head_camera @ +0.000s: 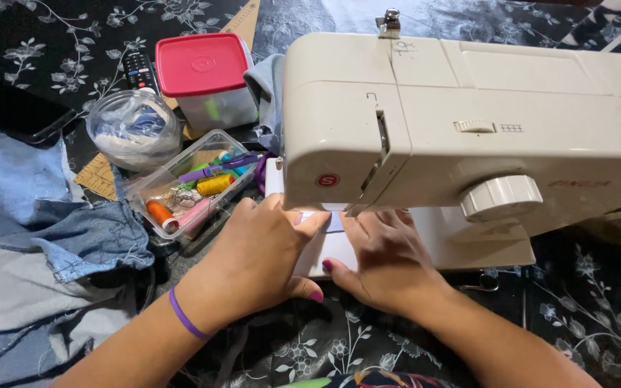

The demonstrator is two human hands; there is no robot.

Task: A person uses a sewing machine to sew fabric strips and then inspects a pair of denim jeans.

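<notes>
Thread spools (187, 195) are held in a clear tray (140, 188) at left; the left hand (256, 255) and right hand (386, 257) are pressed flat, fingers together, on the sewing machine (468, 129) bed.

The sewing machine (468, 122) is running off the right edge, its head is hiding the fingertips of the left hand (256, 259) and right hand (386, 262), and the denim (30, 237) is spilling past the left edge.

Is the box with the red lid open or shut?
Shut: the red lid sits flat on the box, covering its whole top.
</notes>
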